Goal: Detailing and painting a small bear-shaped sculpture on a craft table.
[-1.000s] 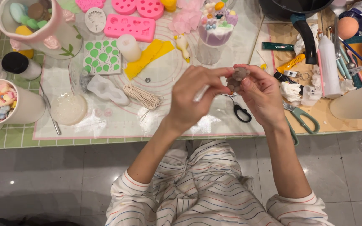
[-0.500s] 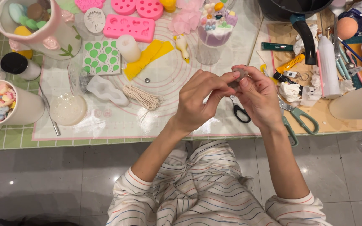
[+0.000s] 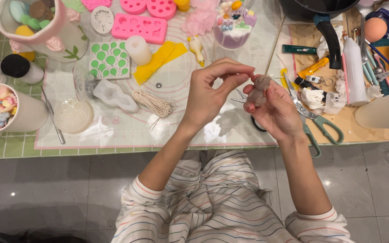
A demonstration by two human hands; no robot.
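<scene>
Figurine [image 3: 258, 91] in right hand [image 3: 279, 112] grip.

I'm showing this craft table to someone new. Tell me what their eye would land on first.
First, the two hands raised at centre: the right hand holds a small greyish-brown figure, and the left hand pinches at its top. Next, the bright pink silicone moulds at the table's far edge. Then the green-handled scissors, just right of the hands.
</scene>
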